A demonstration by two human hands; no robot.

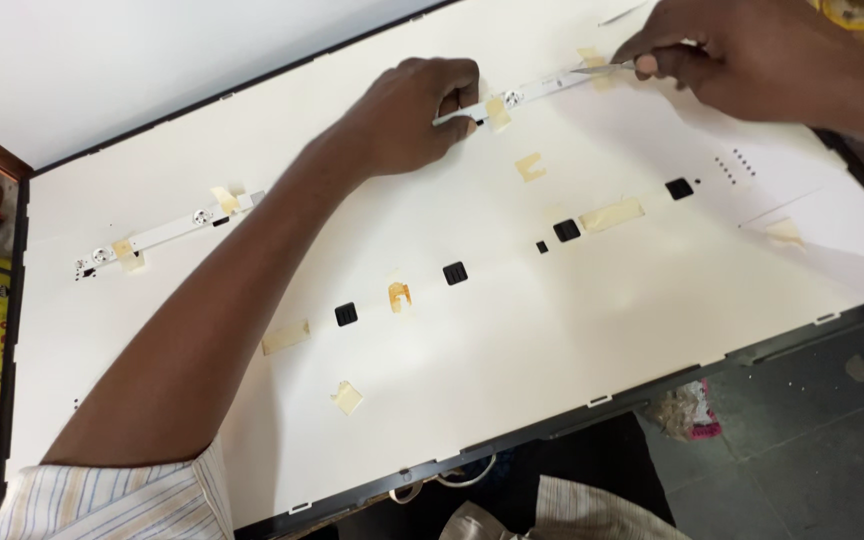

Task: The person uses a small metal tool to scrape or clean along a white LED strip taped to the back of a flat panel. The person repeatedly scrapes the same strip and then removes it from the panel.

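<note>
Pinching a narrow white strip at twelve o'clock on the white panel, our left hand closes its grip around it; our right hand, at one o'clock, clasps a thin metal tool touching the strip; tape pieces and black squares lie below.

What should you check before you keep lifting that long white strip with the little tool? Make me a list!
1. Left hand holds the white strip down: ok.
2. Right hand grips the thin metal tool: ok.
3. Tool tip is at the strip: ok.
4. Tape piece beside the left hand's fingers is peeled off: not ok.
5. Strip is loose from the white panel: cannot tell.
</note>
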